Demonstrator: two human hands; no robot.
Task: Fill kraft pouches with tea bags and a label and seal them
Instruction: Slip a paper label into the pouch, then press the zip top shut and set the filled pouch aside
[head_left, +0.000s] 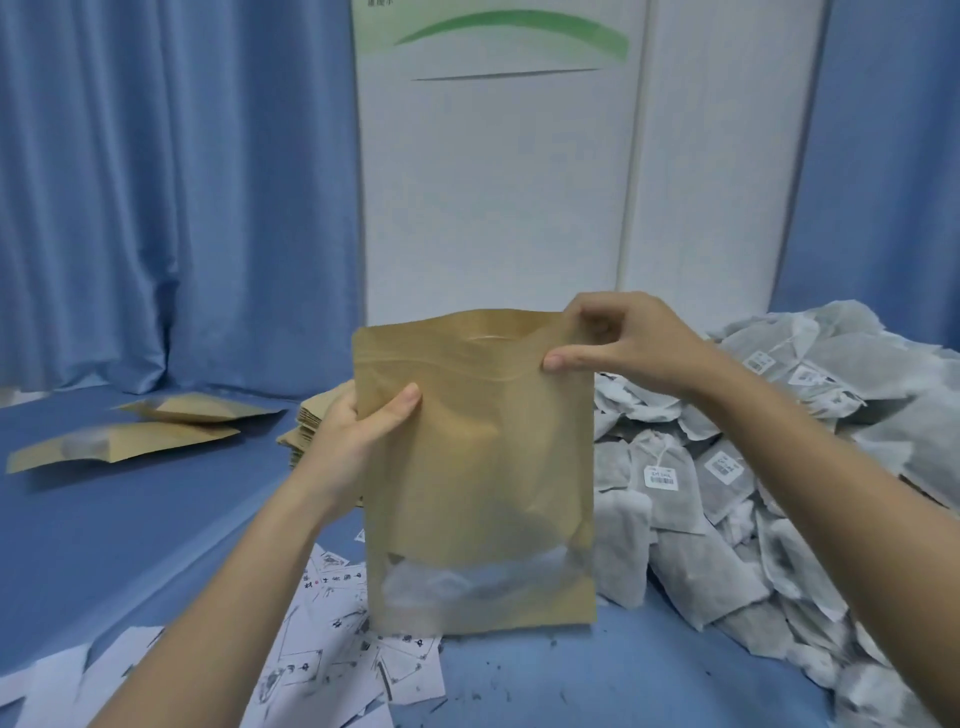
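A kraft pouch (478, 467) stands upright on the blue surface in the middle, with tea bags showing through its clear lower window. My left hand (358, 431) grips its left side, thumb on the front. My right hand (623, 338) pinches the pouch's top right corner at the zip strip. To the right lies a big heap of grey tea bags (753, 493) with small white tags. Printed paper labels (332, 649) are scattered in front of and left of the pouch.
A stack of empty kraft pouches (311, 421) sits behind my left hand. Two pouches (124, 447) lie flat at the far left. Blue curtains (182, 182) and a white panel (493, 182) close off the back.
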